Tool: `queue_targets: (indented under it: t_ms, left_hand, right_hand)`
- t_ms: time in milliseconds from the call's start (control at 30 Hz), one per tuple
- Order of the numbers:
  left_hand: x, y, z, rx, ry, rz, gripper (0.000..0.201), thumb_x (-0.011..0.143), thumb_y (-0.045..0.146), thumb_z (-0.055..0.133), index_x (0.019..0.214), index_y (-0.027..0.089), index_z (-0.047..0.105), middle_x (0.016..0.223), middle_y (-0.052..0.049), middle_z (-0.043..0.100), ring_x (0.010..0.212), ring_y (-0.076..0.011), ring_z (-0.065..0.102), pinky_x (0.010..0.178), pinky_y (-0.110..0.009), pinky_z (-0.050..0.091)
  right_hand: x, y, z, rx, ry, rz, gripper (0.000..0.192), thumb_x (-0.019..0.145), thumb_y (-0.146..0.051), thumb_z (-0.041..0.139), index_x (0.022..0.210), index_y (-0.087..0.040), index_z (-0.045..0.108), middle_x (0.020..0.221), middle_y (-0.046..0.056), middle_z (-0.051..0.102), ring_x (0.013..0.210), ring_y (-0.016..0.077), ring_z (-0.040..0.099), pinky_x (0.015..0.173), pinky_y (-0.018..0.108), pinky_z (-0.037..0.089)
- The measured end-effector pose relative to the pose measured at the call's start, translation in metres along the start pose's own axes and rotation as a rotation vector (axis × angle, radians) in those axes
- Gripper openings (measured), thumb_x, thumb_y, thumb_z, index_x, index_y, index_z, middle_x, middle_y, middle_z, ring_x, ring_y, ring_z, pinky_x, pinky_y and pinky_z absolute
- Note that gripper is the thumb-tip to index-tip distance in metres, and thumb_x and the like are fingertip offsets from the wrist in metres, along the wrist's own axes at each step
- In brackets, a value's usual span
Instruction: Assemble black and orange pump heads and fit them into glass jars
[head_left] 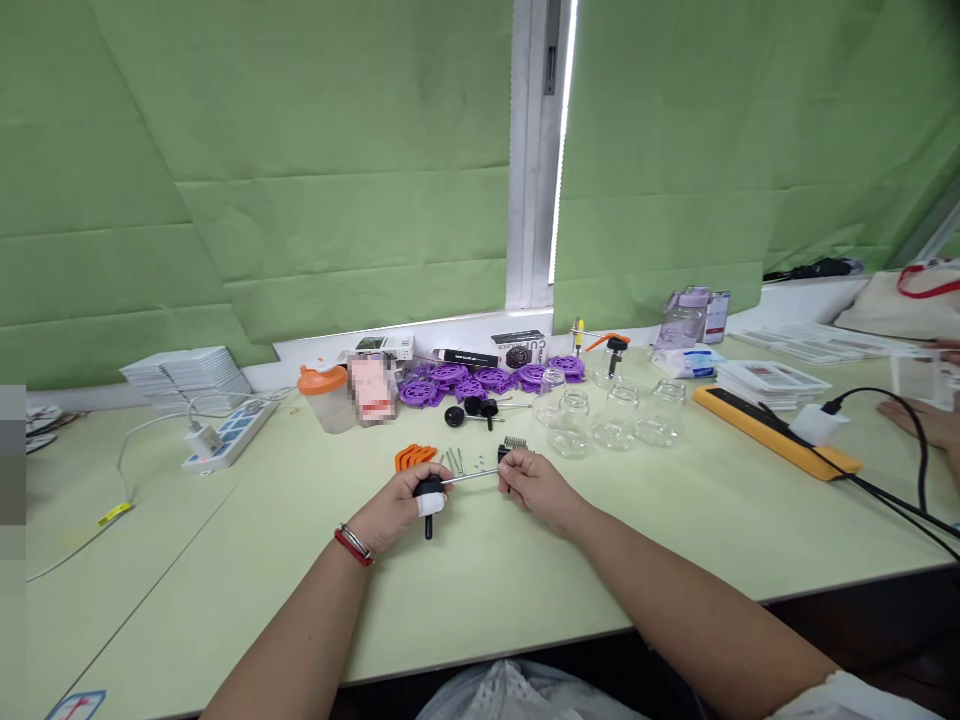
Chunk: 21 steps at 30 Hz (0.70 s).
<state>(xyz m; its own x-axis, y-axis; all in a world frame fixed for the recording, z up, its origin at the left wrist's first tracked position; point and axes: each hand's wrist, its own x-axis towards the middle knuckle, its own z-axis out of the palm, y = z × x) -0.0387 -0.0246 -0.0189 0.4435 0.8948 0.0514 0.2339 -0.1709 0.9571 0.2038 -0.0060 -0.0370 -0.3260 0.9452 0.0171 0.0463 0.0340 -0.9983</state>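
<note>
My left hand [409, 500] grips a black-handled tool [429, 492]; its metal rod [471, 477] meets my right hand [534, 482], pinching a small black part [505, 455] above the worktop [300, 560].

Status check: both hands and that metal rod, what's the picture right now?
Left hand shut on black knob at rod's end. Right hand pinches metal rod at other end. Loose screws and orange clips just behind.

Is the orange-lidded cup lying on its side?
No, the orange-lidded cup stands upright on the table, lid on top, beside the power strip.
</note>
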Motion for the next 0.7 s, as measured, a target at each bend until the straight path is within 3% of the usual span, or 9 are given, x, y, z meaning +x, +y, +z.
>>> queue_targets:
  t_ms: [200, 400, 700]
  left_hand:
    - [-0.0001, -0.0004, -0.0003, -0.017, -0.003, -0.005, 0.032, 0.075, 0.031, 0.066, 0.104, 0.020, 0.059, 0.098, -0.007, 0.059, 0.090, -0.0200, 0.054, 0.083, -0.035, 0.042]
    - [-0.0009, 0.0008, -0.0005, -0.016, 0.009, -0.013, 0.031, 0.075, 0.031, 0.066, 0.103, 0.019, 0.059, 0.097, -0.006, 0.059, 0.089, -0.0198, 0.054, 0.084, -0.036, 0.042]
    - [-0.0006, 0.0006, 0.0000, -0.003, -0.004, -0.013, 0.032, 0.075, 0.034, 0.066, 0.103, 0.019, 0.059, 0.097, -0.006, 0.058, 0.089, -0.0198, 0.053, 0.083, -0.035, 0.042]
  right_hand:
    - [0.0016, 0.0021, -0.0002, -0.008, 0.005, 0.018, 0.034, 0.083, -0.049, 0.052, 0.069, -0.018, 0.051, 0.063, 0.000, 0.056, 0.044, 0.0065, 0.034, 0.043, 0.023, 0.023]
    - [0.0009, 0.0021, -0.0011, -0.012, 0.017, -0.031, 0.024, 0.077, -0.040, 0.060, 0.086, -0.019, 0.052, 0.068, -0.001, 0.058, 0.048, 0.0070, 0.038, 0.046, 0.022, 0.028]
    - [0.0037, 0.0047, 0.0005, -0.034, 0.003, -0.008, 0.031, 0.081, -0.046, 0.054, 0.069, -0.018, 0.050, 0.062, -0.001, 0.054, 0.045, 0.0070, 0.034, 0.045, 0.023, 0.023]
